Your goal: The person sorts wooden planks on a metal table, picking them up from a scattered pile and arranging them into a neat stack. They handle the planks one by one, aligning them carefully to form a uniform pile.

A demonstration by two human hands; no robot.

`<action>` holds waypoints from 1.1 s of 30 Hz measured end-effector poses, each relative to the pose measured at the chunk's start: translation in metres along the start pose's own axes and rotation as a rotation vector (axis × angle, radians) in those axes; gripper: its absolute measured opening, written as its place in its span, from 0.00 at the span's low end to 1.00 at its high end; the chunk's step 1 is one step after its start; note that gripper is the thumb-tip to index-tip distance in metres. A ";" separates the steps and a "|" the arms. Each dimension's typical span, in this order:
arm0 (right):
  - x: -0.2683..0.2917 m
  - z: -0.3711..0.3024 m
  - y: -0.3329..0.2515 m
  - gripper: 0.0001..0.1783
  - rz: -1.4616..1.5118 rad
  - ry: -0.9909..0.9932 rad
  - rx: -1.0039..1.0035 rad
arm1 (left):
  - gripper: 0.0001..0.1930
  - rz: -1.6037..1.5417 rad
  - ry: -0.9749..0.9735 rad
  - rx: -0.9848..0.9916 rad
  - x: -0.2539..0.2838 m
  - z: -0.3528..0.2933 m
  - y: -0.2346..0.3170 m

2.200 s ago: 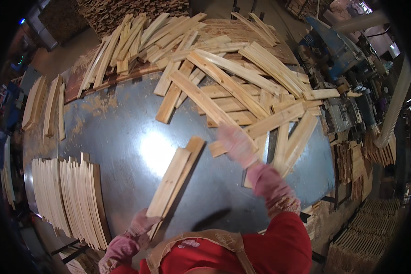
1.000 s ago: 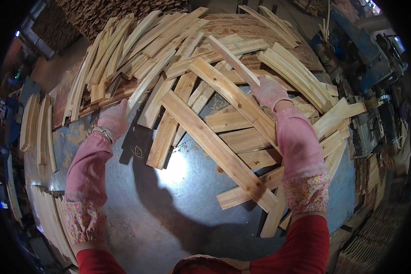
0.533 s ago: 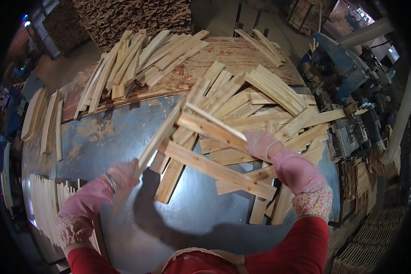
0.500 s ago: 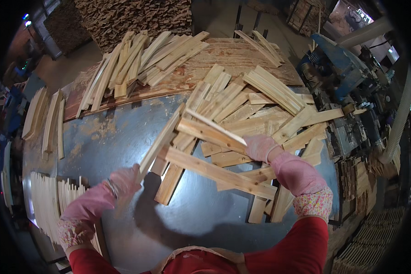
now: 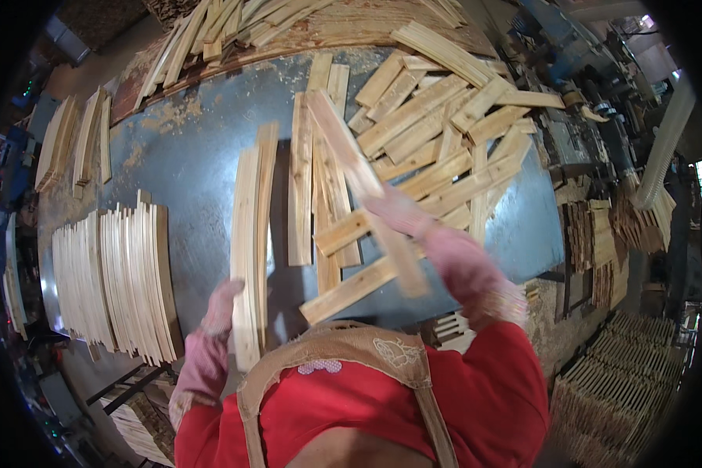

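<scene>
Along the near edge of the worktop, left of its middle, here's the left hand, pink-gloved, grasping a bunch of slats by its left side! The bunch points away from the body, its near end right by the brown apron, its pieces side by side and a little staggered at the far end.

Over to the right hand, and it's clasped round a single board, blurred, slanting from upper left to lower right. That board passes over the slats beneath; whether it touches them, I can't tell.

Between the two, a few lengthwise slats lie close together, and one loose slat slants by the near edge. Out toward the right edge, what a tangle: a pile of slats crossed every which way!

Down the left edge, a packed row of slats stands tight and neat, with smaller bundles up by the far left corner. Across the far edge, a reddish wooden sheet carries another loose heap, and beyond the right edge sits machinery with a ribbed hose.
</scene>
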State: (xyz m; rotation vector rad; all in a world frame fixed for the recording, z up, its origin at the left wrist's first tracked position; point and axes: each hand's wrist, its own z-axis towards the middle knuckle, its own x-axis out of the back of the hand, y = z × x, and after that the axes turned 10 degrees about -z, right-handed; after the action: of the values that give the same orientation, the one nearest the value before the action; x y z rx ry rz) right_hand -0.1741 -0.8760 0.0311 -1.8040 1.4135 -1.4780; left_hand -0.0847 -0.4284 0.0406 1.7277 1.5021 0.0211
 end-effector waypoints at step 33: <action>-0.284 -0.020 -0.160 0.49 -0.678 -0.116 -0.100 | 0.44 -1.163 -0.647 0.286 0.136 0.032 -0.061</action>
State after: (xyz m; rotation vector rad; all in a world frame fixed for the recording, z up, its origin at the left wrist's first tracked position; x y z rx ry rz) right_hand -0.1001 -0.5585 0.0309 -2.5445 0.8597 -1.5730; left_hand -0.0796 -0.3372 -0.0811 0.6786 1.7881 -1.2576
